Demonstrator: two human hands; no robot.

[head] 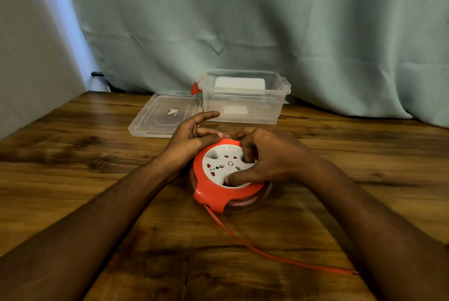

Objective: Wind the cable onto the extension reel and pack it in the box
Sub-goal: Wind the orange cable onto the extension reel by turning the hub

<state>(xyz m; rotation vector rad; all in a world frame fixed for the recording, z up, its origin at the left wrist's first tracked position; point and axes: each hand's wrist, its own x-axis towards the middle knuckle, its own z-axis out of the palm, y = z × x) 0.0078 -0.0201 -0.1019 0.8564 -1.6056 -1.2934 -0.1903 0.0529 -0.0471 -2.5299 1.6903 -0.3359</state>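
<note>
Orange extension reel [227,174] is lying flat on the wooden table [73,155], cable [267,253] trailing out toward the near edge. Left hand [192,135] is gripping its rim, right hand [264,155] pinching the white socket face [224,164] (turn steadily, keeping the rim braced). Clear box [243,96] is waiting behind, open.

Glossy plastic reel [218,193], clear plastic box [243,108], wood-grain table [97,167].

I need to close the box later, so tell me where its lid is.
In the head view the clear lid lies flat on the wooden table, just left of the open clear box and beyond the left hand.
</note>
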